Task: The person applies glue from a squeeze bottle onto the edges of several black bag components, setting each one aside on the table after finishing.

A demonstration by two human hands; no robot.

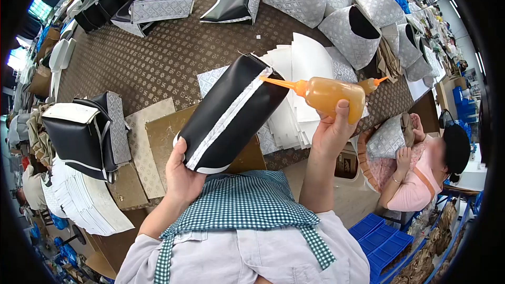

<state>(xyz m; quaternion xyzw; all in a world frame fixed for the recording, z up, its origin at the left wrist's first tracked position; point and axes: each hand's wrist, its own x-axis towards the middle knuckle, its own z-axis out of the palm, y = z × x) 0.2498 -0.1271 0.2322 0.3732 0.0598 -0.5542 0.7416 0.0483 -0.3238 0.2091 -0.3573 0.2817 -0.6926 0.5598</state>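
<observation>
My left hand (181,179) grips the lower end of a black leather-like bag piece (247,108) with a white strip along its length. The piece is tilted, its upper end pointing away and to the right. My right hand (332,134) is wrapped round a squeeze bottle (331,94) of amber liquid, probably glue, lying nearly level. Its orange nozzle (279,81) points left, with the tip at the upper end of the white strip; whether it touches cannot be made out. Behind the bottle, a second orange-tipped bottle (371,84) is partly hidden.
White sheets (310,68) lie fanned beyond the bag piece. Another black bag piece (71,134) stands at left, near stacked white strips (87,200). Grey patterned bag pieces (347,34) crowd the back right of the brown patterned table (173,55). A co-worker (410,179) handles a patterned piece at right.
</observation>
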